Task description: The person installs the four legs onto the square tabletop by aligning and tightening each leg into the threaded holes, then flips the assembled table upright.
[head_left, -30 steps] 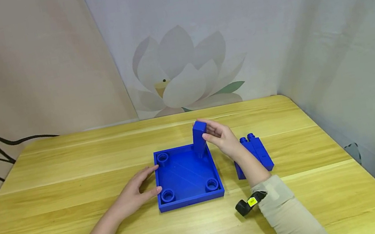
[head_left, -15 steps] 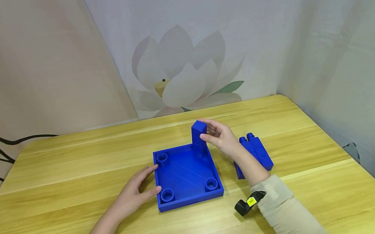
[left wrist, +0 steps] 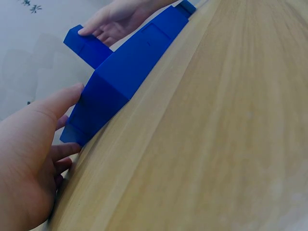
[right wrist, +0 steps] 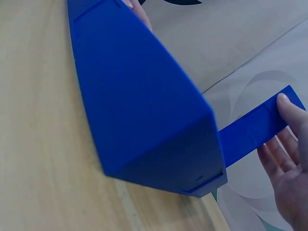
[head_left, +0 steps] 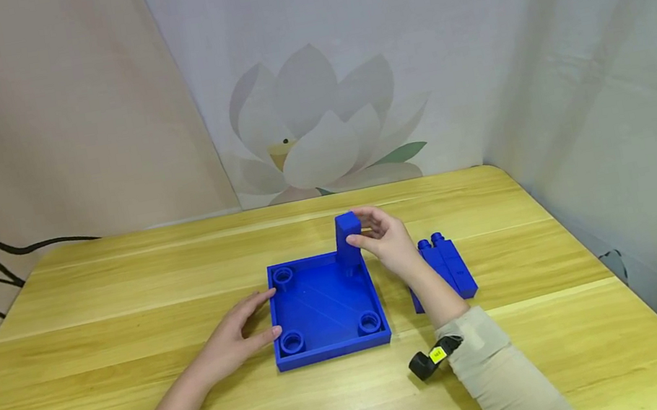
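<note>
A square blue tray-like base (head_left: 327, 308) with raised walls and round sockets in its corners lies on the wooden table. At its far right corner stands a square blue leg (head_left: 348, 238), nearly upright, its lower end at that corner. My right hand (head_left: 390, 244) pinches the leg near its top between thumb and fingers, also visible in the right wrist view, where the leg (right wrist: 255, 127) rises beyond the base's wall. My left hand (head_left: 235, 340) touches the base's left wall with thumb and extended fingers spread apart. How deep the leg's end sits is hidden.
Several more blue legs (head_left: 459, 270) lie side by side on the table (head_left: 182, 275), right of the base and partly behind my right forearm. Fabric curtains (head_left: 320, 118) with a printed flower hang beyond the table's far edge.
The leg has turned a little about its length in my right hand, and its top face now looks squarer. My left hand stays against the base.
</note>
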The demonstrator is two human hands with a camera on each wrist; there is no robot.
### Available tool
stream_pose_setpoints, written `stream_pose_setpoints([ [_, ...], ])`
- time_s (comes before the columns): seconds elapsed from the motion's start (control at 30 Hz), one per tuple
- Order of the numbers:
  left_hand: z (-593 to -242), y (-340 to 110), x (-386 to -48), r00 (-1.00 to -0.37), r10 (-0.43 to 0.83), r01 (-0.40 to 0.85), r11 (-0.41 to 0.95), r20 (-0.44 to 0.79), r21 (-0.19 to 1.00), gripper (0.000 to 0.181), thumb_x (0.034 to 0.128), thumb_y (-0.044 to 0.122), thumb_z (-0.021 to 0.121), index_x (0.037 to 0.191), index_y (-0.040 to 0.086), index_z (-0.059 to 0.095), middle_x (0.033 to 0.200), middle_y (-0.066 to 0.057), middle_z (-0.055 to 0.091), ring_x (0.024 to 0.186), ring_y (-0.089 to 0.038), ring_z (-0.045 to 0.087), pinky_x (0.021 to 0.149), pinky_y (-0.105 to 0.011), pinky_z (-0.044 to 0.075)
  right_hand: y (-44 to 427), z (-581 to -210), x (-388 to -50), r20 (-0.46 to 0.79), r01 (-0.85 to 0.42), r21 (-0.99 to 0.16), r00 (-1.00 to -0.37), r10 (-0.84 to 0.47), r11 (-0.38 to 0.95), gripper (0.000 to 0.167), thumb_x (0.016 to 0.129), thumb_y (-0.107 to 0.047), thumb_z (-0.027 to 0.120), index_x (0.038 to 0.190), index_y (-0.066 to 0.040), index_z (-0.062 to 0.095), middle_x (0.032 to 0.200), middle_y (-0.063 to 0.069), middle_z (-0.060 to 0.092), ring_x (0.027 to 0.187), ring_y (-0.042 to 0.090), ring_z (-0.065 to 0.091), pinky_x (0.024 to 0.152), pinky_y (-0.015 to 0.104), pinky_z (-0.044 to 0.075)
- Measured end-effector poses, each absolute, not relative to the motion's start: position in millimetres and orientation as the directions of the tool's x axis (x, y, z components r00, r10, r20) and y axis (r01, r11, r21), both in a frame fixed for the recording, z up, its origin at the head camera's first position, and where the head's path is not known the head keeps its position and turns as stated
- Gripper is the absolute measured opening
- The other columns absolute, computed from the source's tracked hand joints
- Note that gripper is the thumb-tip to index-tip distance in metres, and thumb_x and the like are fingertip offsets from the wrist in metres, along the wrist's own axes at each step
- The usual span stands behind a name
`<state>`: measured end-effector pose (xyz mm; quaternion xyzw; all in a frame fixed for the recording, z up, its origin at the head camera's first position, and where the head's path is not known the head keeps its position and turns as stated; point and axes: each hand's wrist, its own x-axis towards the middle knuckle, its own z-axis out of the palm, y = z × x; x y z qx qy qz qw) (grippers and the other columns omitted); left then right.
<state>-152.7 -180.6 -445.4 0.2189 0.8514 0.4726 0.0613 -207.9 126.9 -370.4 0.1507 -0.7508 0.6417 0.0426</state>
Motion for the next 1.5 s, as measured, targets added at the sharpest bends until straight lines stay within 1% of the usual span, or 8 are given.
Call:
stream_pose_setpoints([
  [0.37,-444,-181,-152,-0.898,0.426,0.315,0.456,0.106,0.832,0.064,0.0905,0.033,0.067,0.146,0.013,0.041,0.149,-0.026,0.028,0.137,-0.045,0.021,0.106,-0.062,0.02,125,-371,-208,0.258,-0.275,-0.953,-0.956,-0.136,0.128,0.042,0.086,0.0,0.07,0.125,0.008,0.054,0.12,0.023,0.059,0.112,0.034,0.054,0.096,0.043,0.043],
  [0.5,-445,-180,-152,-0.898,0.426,0.318,0.457,0.109,0.831,0.064,0.0904,0.033,0.068,0.146,0.013,0.041,0.149,-0.026,0.029,0.137,-0.045,0.021,0.106,-0.062,0.02,129,-372,-210,0.294,-0.317,-0.94,-0.94,-0.172,0.126,0.045,0.088,-0.001,0.068,0.129,0.01,0.051,0.125,0.025,0.056,0.116,0.035,0.051,0.097,0.046,0.042],
  [0.67,-446,-180,-153,-0.9,0.422,0.316,0.457,0.11,0.831,0.064,0.0899,0.033,0.068,0.145,0.013,0.042,0.149,-0.025,0.03,0.137,-0.044,0.021,0.107,-0.061,0.02,134,-373,-212,0.355,-0.378,-0.925,-0.902,-0.248,0.051,0.049,0.091,0.006,0.061,0.136,0.013,0.042,0.135,0.029,0.047,0.124,0.038,0.045,0.102,0.053,0.035],
  [0.83,-447,-179,-154,-0.903,0.416,0.316,0.471,0.108,0.824,0.065,0.0894,0.035,0.068,0.145,0.015,0.042,0.149,-0.025,0.03,0.137,-0.044,0.022,0.107,-0.061,0.021,135,-372,-211,0.368,-0.4,-0.916,-0.873,-0.321,0.038,0.052,0.093,0.008,0.056,0.141,0.01,0.037,0.139,0.028,0.044,0.13,0.034,0.04,0.107,0.046,0.032],
  [1.0,-447,-180,-154,-0.902,0.417,0.323,0.472,0.115,0.82,0.065,0.0892,0.034,0.069,0.145,0.014,0.042,0.149,-0.025,0.03,0.137,-0.044,0.022,0.106,-0.061,0.021,136,-377,-214,0.347,-0.389,-0.918,-0.882,-0.319,0.078,0.049,0.094,0.006,0.055,0.14,0.009,0.04,0.141,0.025,0.043,0.132,0.033,0.039,0.107,0.042,0.033],
  [1.2,-448,-180,-153,-0.9,0.42,0.325,0.464,0.119,0.824,0.065,0.0896,0.033,0.068,0.145,0.014,0.042,0.149,-0.025,0.03,0.137,-0.044,0.022,0.107,-0.061,0.02,139,-395,-228,0.338,-0.373,-0.924,-0.897,-0.286,0.079,0.047,0.093,0.002,0.059,0.138,0.005,0.046,0.141,0.019,0.046,0.128,0.03,0.044,0.104,0.04,0.037],
  [1.4,-448,-180,-154,-0.899,0.421,0.323,0.464,0.116,0.825,0.064,0.0899,0.033,0.068,0.145,0.014,0.042,0.149,-0.025,0.03,0.137,-0.044,0.021,0.106,-0.061,0.021,139,-398,-230,0.355,-0.388,-0.918,-0.897,-0.264,0.079,0.044,0.092,0.0,0.062,0.134,0.005,0.05,0.133,0.018,0.055,0.119,0.028,0.053,0.097,0.036,0.044],
  [1.5,-449,-180,-154,-0.899,0.422,0.323,0.46,0.116,0.827,0.064,0.0899,0.033,0.068,0.145,0.014,0.042,0.149,-0.025,0.029,0.137,-0.044,0.021,0.106,-0.061,0.021,139,-398,-229,0.352,-0.384,-0.92,-0.901,-0.255,0.086,0.043,0.091,0.0,0.063,0.133,0.003,0.053,0.13,0.016,0.057,0.117,0.027,0.054,0.095,0.034,0.046],
])
